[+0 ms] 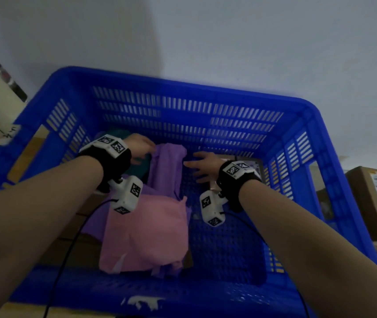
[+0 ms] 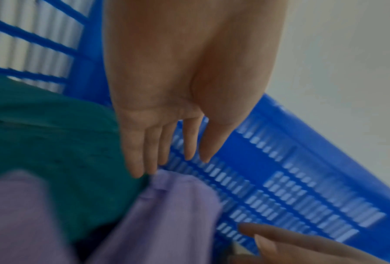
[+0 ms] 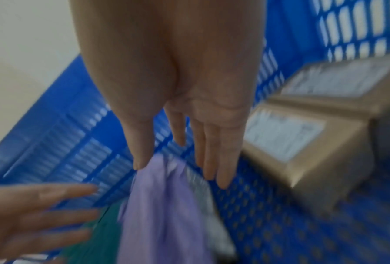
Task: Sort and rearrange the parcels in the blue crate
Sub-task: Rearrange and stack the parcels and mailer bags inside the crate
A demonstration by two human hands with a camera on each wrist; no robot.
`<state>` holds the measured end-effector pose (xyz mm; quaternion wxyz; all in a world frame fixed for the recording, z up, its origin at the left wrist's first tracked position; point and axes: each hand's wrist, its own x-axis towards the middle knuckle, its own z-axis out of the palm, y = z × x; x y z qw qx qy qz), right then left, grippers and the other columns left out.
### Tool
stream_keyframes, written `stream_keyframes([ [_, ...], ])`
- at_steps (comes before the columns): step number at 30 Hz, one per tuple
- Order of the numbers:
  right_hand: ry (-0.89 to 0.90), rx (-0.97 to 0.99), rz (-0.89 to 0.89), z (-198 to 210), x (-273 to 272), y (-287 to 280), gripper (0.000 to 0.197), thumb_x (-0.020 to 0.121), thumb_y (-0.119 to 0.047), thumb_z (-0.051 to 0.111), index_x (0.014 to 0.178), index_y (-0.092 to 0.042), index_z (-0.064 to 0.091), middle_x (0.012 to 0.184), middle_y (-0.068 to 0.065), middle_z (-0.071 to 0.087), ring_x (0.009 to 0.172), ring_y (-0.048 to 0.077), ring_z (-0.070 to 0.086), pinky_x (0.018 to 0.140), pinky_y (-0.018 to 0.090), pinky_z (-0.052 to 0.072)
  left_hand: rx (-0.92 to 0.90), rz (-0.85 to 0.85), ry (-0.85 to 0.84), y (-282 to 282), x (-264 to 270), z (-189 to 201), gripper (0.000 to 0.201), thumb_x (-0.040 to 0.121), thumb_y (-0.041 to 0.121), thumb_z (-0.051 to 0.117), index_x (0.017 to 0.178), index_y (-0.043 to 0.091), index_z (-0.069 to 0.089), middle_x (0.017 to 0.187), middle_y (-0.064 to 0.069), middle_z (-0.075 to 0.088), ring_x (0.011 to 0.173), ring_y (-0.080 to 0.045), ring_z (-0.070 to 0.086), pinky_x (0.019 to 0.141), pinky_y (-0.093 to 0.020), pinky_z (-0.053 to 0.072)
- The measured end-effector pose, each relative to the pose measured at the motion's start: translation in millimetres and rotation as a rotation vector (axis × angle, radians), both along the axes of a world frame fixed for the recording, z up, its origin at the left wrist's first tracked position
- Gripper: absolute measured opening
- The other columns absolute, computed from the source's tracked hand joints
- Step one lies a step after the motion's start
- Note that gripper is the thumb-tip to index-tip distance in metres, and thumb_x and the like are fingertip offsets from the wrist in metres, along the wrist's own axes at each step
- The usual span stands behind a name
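Head view: both forearms reach down into the blue crate, each wrist strapped with a black band and white tagged camera block. The left hand sits at the far left of the crate floor, fingers spread loosely beside the top edge of a purple parcel. The right hand lies on the other side of that parcel, fingers straight and apart, thumb tip just at the purple edge. A pink parcel lies nearer the person, overlapping the purple one. A teal parcel shows under the left hand. Behind the right wrist a brown box with a white label rests against the right wall. Outside the crate, on the right, stands a carton

Left wrist view: the left hand hangs with fingers straight and slightly parted, gripping nothing; its fingertips are just above where the teal parcel meets the purple parcel. Whether they touch is unclear through the blur. The right hand's fingers enter at the bottom

Right wrist view: the right hand is spread flat, holding nothing, thumb tip at the purple parcel. Two labelled brown boxes sit to its right on the crate floor. The left hand shows at lower left, fingers splayed
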<state>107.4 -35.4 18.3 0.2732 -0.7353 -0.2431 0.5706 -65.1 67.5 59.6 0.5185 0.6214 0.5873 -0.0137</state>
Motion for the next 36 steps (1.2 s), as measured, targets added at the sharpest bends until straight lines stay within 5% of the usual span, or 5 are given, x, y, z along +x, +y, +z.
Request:
stream_keyframes([
  [8, 0.077, -0.092, -0.016, -18.6, -35.9, 13.7, 0.057, 0.084, -0.012, 0.069, 0.135, -0.010, 0.044, 0.077, 0.009, 0.052, 0.062, 0.021, 0.052, 0.087, 0.051, 0.049, -0.254, 0.019, -0.048, 3.7, -16.8, -31.2, 0.037, 0.094, 0.017, 0.055, 0.128, 0.003, 0.052, 0.130, -0.018, 0.055, 0.102, -0.024, 0.052, 0.086, -0.035, 0.044],
  [14, 0.075, -0.088, -0.065, -25.2, -42.1, 21.4, 0.078, 0.075, -0.009, 0.077, 0.142, -0.010, 0.036, 0.128, 0.016, 0.055, 0.086, 0.029, 0.060, 0.075, 0.046, 0.056, -0.313, -0.007, -0.066, 5.0, -8.7, -38.8, 0.043, 0.096, 0.013, 0.051, 0.134, -0.004, 0.044, 0.132, -0.024, 0.052, 0.122, -0.035, 0.052, 0.089, -0.038, 0.045],
  [23, 0.050, 0.023, -0.135, -1.9, -30.0, 30.2, 0.055, 0.070, -0.009, 0.082, 0.119, 0.000, 0.058, 0.111, 0.015, 0.064, 0.086, 0.024, 0.066, 0.071, 0.036, 0.059, -0.267, 0.010, -0.225, 18.6, -9.1, -14.1, 0.028, 0.093, 0.011, 0.052, 0.121, 0.010, 0.057, 0.114, -0.010, 0.062, 0.102, -0.026, 0.057, 0.093, -0.039, 0.048],
  [27, -0.059, 0.117, -0.107, 12.5, -27.3, 37.7, 0.039, 0.073, -0.008, 0.078, 0.108, -0.004, 0.061, 0.095, 0.008, 0.061, 0.083, 0.019, 0.061, 0.071, 0.034, 0.057, -0.236, 0.036, -0.322, 21.0, -9.3, 8.4, 0.015, 0.094, 0.010, 0.047, 0.101, 0.014, 0.060, 0.098, -0.007, 0.062, 0.089, -0.023, 0.060, 0.074, -0.034, 0.052],
  [36, -0.460, 0.440, -0.002, 38.5, -32.9, 36.4, 0.028, 0.071, -0.016, 0.080, 0.090, -0.009, 0.060, 0.084, 0.006, 0.059, 0.076, 0.014, 0.052, 0.066, 0.023, 0.042, -0.229, 0.095, -0.446, 16.9, -8.6, 43.4, 0.034, 0.098, 0.034, 0.045, 0.118, 0.008, 0.052, 0.106, -0.016, 0.058, 0.084, -0.026, 0.060, 0.070, -0.033, 0.052],
])
